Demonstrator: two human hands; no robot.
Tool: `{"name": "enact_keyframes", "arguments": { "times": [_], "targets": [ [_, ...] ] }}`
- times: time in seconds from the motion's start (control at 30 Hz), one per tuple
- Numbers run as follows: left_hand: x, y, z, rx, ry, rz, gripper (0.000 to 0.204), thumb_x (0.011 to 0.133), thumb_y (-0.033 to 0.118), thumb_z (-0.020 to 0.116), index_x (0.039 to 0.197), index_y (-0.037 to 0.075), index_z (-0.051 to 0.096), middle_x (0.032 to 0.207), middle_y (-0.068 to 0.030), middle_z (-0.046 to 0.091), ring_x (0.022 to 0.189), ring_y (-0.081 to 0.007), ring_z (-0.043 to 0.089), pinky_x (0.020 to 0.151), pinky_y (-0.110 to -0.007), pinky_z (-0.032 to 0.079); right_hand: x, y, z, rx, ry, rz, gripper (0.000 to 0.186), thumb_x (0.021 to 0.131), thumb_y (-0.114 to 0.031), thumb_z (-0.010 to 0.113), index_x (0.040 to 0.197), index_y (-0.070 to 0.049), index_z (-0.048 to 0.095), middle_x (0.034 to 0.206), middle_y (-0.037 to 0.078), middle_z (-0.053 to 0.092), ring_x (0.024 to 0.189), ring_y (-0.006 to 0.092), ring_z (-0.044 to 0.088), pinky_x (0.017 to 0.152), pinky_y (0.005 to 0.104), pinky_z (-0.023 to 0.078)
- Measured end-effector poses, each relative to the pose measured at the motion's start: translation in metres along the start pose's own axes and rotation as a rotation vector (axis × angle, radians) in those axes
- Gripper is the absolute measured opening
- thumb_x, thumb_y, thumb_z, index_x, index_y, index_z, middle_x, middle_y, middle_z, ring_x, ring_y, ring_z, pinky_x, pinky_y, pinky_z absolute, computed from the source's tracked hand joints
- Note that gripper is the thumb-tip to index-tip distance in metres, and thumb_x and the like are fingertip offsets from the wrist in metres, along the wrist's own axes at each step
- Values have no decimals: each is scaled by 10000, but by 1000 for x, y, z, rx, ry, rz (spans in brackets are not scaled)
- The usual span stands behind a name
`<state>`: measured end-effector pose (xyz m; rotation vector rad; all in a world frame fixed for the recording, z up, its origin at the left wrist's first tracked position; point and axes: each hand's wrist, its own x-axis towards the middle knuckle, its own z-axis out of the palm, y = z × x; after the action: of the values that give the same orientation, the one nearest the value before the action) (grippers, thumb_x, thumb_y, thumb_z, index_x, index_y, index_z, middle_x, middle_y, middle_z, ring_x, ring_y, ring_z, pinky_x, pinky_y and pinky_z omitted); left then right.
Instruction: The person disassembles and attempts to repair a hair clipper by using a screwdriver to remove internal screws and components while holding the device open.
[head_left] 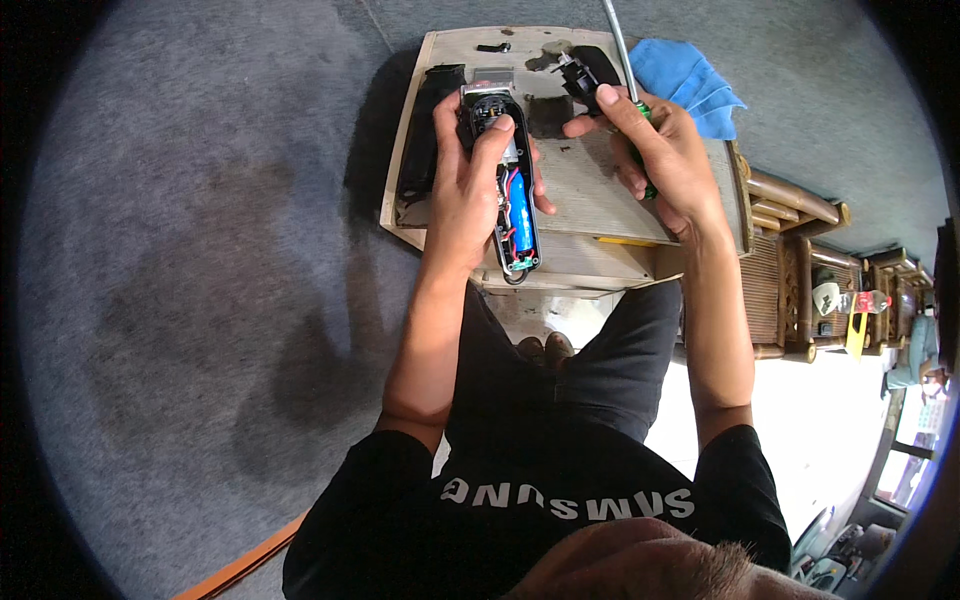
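Note:
My left hand [466, 195] is wrapped round an opened hair clipper [528, 245], its thumb pressing near the metal blade head at the top. Inside the clipper's black shell show a blue battery cell [519, 212], red wires and a small green board at the lower end. My right hand [680, 155] pinches a small black plastic part [579, 82] with a pale tip between thumb and finger. The same hand also holds a screwdriver [621, 50], its green handle in the palm and its shaft pointing away. Both hands are above a small wooden table [590, 205].
On the table lie a long black piece [420, 165] at left, a small black piece [494, 47] at the far edge and a dark rounded part [598, 64]. A blue cloth [685, 85] sits at the far right corner. Bamboo furniture [785, 205] stands to the right.

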<state>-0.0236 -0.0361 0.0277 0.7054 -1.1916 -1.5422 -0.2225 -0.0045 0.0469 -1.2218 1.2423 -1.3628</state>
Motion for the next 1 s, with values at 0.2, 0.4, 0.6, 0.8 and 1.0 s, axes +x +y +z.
{"name": "enact_keyframes", "arguments": {
  "times": [0.2,0.4,0.6,0.8,1.0],
  "targets": [
    [-1,0,-3,-17,-19,7,376,1066,235,520,1398,139,372,881,-145,633,636,-221,643,512,-388,604,-7,3,-4,584,-290,105,484,1114,-366,523,1257,85,621,1060,202,769,413,21,378,344,174,334],
    [0,-2,-5,-50,-55,-4,397,1066,209,535,1393,160,314,853,-123,611,618,-196,636,502,-378,599,-17,18,0,779,-349,151,527,1135,-394,461,1326,82,582,1106,235,753,413,13,347,336,158,336],
    [-3,0,-2,17,-16,17,352,1069,221,505,1381,102,394,853,-136,622,612,-204,617,505,-372,599,-18,20,0,812,-354,144,536,1146,-397,422,1350,76,573,1116,223,754,423,10,334,337,158,329],
    [-4,1,-1,-4,-27,20,351,1064,214,497,1379,98,396,864,-136,626,610,-199,621,498,-371,600,-18,22,0,816,-360,125,545,1148,-406,413,1350,75,573,1114,210,754,427,11,337,348,158,340],
    [-5,1,0,23,-20,27,365,1053,228,513,1370,80,406,875,-136,635,593,-189,626,486,-359,608,-22,17,3,755,-265,167,578,1131,-418,457,1217,126,633,946,203,746,405,17,361,330,165,336]
  ]
}}
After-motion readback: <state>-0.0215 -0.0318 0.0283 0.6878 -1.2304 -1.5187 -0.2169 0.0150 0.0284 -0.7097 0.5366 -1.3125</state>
